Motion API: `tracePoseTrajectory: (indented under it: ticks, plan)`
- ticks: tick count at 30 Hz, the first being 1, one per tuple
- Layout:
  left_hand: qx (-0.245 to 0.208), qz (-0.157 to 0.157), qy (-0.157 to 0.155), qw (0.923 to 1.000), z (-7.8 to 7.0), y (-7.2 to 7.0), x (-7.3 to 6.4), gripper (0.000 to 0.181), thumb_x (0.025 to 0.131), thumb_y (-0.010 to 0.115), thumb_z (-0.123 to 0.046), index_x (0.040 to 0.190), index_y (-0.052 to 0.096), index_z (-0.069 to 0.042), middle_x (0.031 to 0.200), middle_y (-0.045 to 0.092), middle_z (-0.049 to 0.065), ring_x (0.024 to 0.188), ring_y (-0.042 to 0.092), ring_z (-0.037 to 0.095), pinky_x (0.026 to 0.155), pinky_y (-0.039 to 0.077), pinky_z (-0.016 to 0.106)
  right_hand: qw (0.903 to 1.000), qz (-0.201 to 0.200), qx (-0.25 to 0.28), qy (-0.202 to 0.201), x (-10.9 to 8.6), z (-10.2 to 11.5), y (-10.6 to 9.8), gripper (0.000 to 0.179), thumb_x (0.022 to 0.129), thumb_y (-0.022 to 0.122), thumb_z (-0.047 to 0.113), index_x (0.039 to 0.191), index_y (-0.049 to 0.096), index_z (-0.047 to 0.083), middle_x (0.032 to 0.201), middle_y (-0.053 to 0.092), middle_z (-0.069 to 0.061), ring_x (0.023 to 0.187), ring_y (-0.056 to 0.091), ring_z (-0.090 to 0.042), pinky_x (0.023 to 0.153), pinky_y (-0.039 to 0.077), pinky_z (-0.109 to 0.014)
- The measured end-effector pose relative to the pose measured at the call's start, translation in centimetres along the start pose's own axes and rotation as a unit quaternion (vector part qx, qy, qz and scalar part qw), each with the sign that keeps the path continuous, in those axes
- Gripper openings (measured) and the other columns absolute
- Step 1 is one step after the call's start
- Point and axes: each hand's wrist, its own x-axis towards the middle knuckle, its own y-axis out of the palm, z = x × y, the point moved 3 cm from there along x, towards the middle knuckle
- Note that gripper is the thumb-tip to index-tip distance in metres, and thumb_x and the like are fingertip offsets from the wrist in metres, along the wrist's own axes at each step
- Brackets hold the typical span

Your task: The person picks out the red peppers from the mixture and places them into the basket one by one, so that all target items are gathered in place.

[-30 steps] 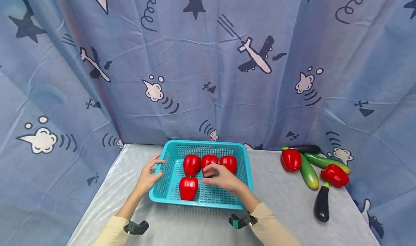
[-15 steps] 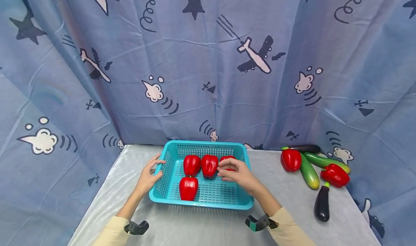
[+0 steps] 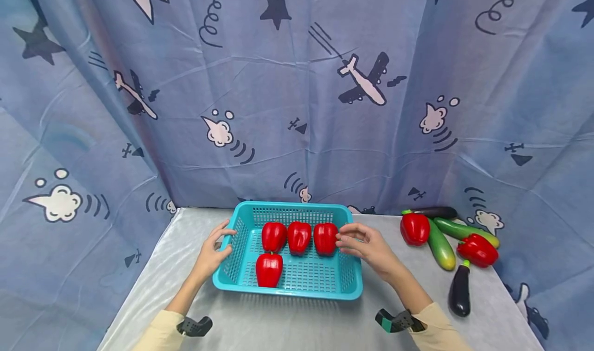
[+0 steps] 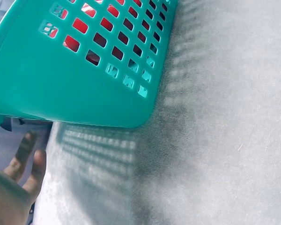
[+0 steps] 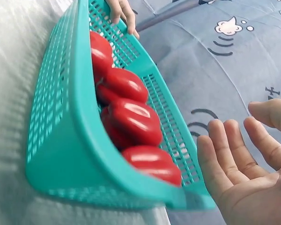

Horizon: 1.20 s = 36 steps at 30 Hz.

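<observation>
A turquoise plastic basket (image 3: 287, 293) stands on the table with several red bell peppers in it. Three of them, including the right-hand bell pepper (image 3: 325, 239), form a row toward the back; another bell pepper (image 3: 269, 269) lies nearer the front left. My left hand (image 3: 212, 250) is at the basket's left rim, fingers spread and fingertips over the edge. Over the right rim is my right hand (image 3: 368, 248), its fingers loosely bent and nothing held. In the right wrist view, that right hand (image 5: 253, 173) shows an empty palm beside the basket rim (image 5: 84, 98).
On the right of the table lie a red bell pepper (image 3: 415, 229), another red bell pepper (image 3: 478, 250), two green cucumbers (image 3: 441, 245) with yellowish ends, a dark eggplant (image 3: 459, 291) and another eggplant (image 3: 433, 212). A blue patterned curtain (image 3: 278, 109) hangs behind.
My right hand has moved rightward from above the middle pepper to the basket's right rim, uncovering the row of peppers. My left hand has stayed at the left rim.
</observation>
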Motion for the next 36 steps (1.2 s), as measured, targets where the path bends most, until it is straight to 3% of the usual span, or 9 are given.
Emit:
tracePoseTrajectory:
  ticks: [8, 14, 19, 23, 26, 30, 33, 36]
  plan:
    - [0.004, 0.0, 0.003, 1.0, -0.1, 0.1, 0.0, 0.039, 0.086, 0.062, 0.014, 0.123, 0.066, 0.002, 0.158, 0.034, 0.022, 0.143, 0.035, 0.04, 0.096, 0.044, 0.058, 0.9997, -0.015, -0.019, -0.01, -1.4, -0.1, -3.7, 0.047, 0.099, 0.068, 0.015, 0.132, 0.049, -0.013, 0.128, 0.058, -0.033, 0.11, 0.066, -0.039, 0.091, 0.053, -0.043]
    - [0.013, 0.0, 0.005, 0.9999, 0.0, 0.2, 0.0, 0.039, 0.086, 0.062, 0.013, 0.123, 0.066, 0.001, 0.158, 0.034, 0.021, 0.142, 0.035, 0.04, 0.095, 0.045, 0.056, 0.9982, -0.035, -0.043, -0.021, -2.0, 0.4, -7.4, 0.041, 0.1, 0.066, 0.013, 0.13, 0.052, -0.012, 0.12, 0.065, -0.022, 0.1, 0.071, -0.022, 0.086, 0.055, -0.038]
    - [0.011, -0.004, 0.002, 0.9999, -0.1, 0.2, 0.0, 0.039, 0.087, 0.062, 0.015, 0.123, 0.066, 0.0, 0.158, 0.034, 0.022, 0.142, 0.035, 0.04, 0.096, 0.043, 0.059, 0.9977, -0.036, -0.055, -0.017, -2.6, 0.0, -10.6, 0.038, 0.102, 0.062, 0.013, 0.131, 0.052, -0.01, 0.118, 0.068, -0.012, 0.101, 0.071, -0.018, 0.087, 0.055, -0.037]
    - [0.008, -0.005, 0.004, 0.9999, -1.3, 0.3, -0.2, 0.038, 0.087, 0.06, 0.017, 0.123, 0.064, 0.005, 0.157, 0.033, 0.027, 0.141, 0.034, 0.046, 0.096, 0.042, 0.062, 0.9977, -0.039, -0.056, -0.003, -2.9, -0.8, -13.1, 0.036, 0.104, 0.059, 0.014, 0.131, 0.052, -0.008, 0.115, 0.069, -0.003, 0.101, 0.071, -0.016, 0.086, 0.055, -0.034]
    - [0.002, -0.003, 0.003, 1.0, -2.9, 0.2, -0.5, 0.037, 0.086, 0.059, 0.019, 0.122, 0.063, 0.009, 0.155, 0.032, 0.031, 0.14, 0.033, 0.049, 0.096, 0.041, 0.063, 0.9977, -0.041, -0.053, 0.006, -3.2, -1.4, -14.7, 0.036, 0.104, 0.058, 0.014, 0.132, 0.052, -0.008, 0.117, 0.068, -0.004, 0.102, 0.07, -0.015, 0.086, 0.055, -0.033]
    - [0.006, 0.001, -0.001, 1.0, -4.2, 0.0, -0.7, 0.035, 0.086, 0.059, 0.018, 0.121, 0.063, 0.012, 0.154, 0.033, 0.033, 0.14, 0.033, 0.05, 0.096, 0.042, 0.062, 0.9957, -0.045, -0.078, 0.021, -3.6, -1.8, -16.4, 0.042, 0.104, 0.058, 0.016, 0.135, 0.049, -0.01, 0.129, 0.06, -0.022, 0.105, 0.069, -0.019, 0.088, 0.054, -0.039]
    - [0.007, -0.001, 0.005, 1.0, -2.6, 0.1, -0.5, 0.036, 0.087, 0.061, 0.015, 0.122, 0.064, 0.008, 0.155, 0.034, 0.03, 0.14, 0.034, 0.047, 0.096, 0.042, 0.061, 0.9918, -0.053, -0.111, 0.035, -3.7, -1.8, -17.5, 0.052, 0.105, 0.059, 0.022, 0.14, 0.043, -0.013, 0.138, 0.049, -0.033, 0.108, 0.069, -0.02, 0.09, 0.053, -0.042]
    - [0.001, -0.005, 0.009, 0.9999, -1.2, 0.2, -0.3, 0.038, 0.087, 0.062, 0.014, 0.123, 0.064, 0.005, 0.156, 0.034, 0.027, 0.141, 0.034, 0.044, 0.097, 0.041, 0.062, 0.9895, -0.067, -0.121, 0.039, -3.7, -2.0, -18.7, 0.058, 0.104, 0.06, 0.025, 0.142, 0.04, -0.015, 0.136, 0.055, -0.026, 0.107, 0.069, -0.018, 0.089, 0.054, -0.039]
